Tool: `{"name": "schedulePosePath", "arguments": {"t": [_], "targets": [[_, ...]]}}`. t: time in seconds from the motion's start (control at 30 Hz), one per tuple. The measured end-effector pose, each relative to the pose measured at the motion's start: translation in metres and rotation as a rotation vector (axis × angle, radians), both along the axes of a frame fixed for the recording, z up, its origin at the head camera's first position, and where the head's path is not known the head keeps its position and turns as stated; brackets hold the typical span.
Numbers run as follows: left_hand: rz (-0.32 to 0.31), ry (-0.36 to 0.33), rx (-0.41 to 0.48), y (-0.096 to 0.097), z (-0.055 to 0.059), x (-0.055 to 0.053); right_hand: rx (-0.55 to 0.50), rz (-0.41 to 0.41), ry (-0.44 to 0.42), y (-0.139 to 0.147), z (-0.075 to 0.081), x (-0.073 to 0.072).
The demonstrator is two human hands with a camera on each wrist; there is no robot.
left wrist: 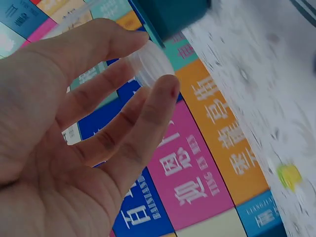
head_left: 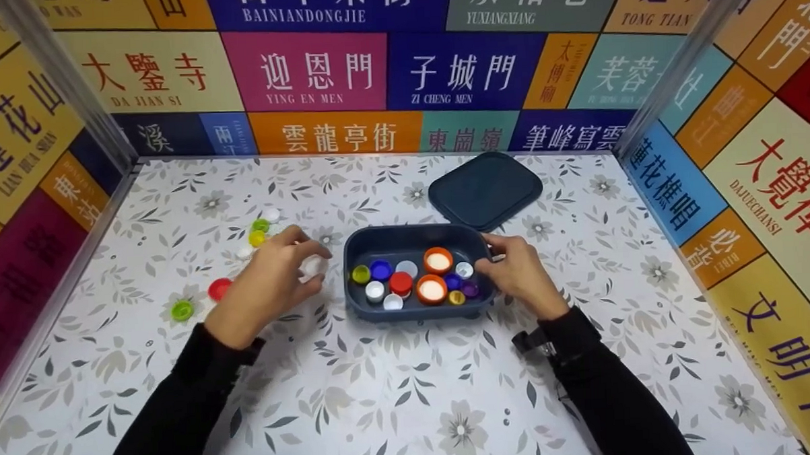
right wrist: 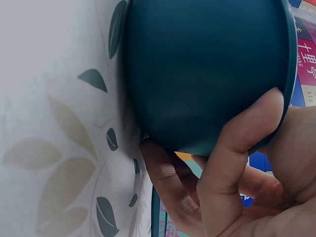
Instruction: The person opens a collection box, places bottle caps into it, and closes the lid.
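My left hand (head_left: 269, 279) pinches a clear plastic bottle cap (left wrist: 152, 63) between thumb and fingertips, just left of a dark blue box (head_left: 374, 316). Inside the box lie several caps: two orange caps with white insides (head_left: 432, 290), a red cap (head_left: 401, 283), a blue cap (head_left: 380, 269), white, purple, gold and olive ones. My right hand (head_left: 517, 267) grips the box's right end, thumb against its wall in the right wrist view. Beside and behind my left hand are a red cap (head_left: 220, 289), a green cap (head_left: 182, 310) and a yellow cap (head_left: 257, 238).
A dark blue lid (head_left: 486, 189) lies flat behind the box, to the right. Further loose caps, another green cap (head_left: 261, 225) and a white cap (head_left: 271, 216), lie at the left back. Printed panels (head_left: 305, 73) wall the flower-patterned table (head_left: 384, 403) on three sides.
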State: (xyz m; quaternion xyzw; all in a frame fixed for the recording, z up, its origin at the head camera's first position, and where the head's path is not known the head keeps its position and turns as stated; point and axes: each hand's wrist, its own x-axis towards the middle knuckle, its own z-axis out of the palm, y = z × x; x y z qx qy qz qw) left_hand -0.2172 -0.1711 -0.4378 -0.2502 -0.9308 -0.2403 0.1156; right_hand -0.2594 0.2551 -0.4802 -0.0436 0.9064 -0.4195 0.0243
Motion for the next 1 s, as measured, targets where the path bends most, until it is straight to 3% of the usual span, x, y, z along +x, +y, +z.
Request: {"name": "schedulePosePath", "arguments": {"t": [0.2, 0.4, 0.73, 1.0], "targets": [[-0.092, 0.007, 0.045, 0.039, 0.005, -0.005, -0.018, 0.003, 0.005, -0.001, -0.002, 0.002], [-0.197, -0.001, 0.012, 0.075, 0.002, -0.021, -0.014, -0.001, 0.009, -0.001, -0.002, 0.001], [-0.161, -0.19, -0.205, 0.097, -0.003, -0.045, 0.003, 0.002, 0.005, -0.003, -0.003, -0.001], [-0.153, -0.243, -0.223, 0.1, -0.008, -0.052, 0.003, 0.004, 0.015, 0.0, -0.004, -0.002]]}}
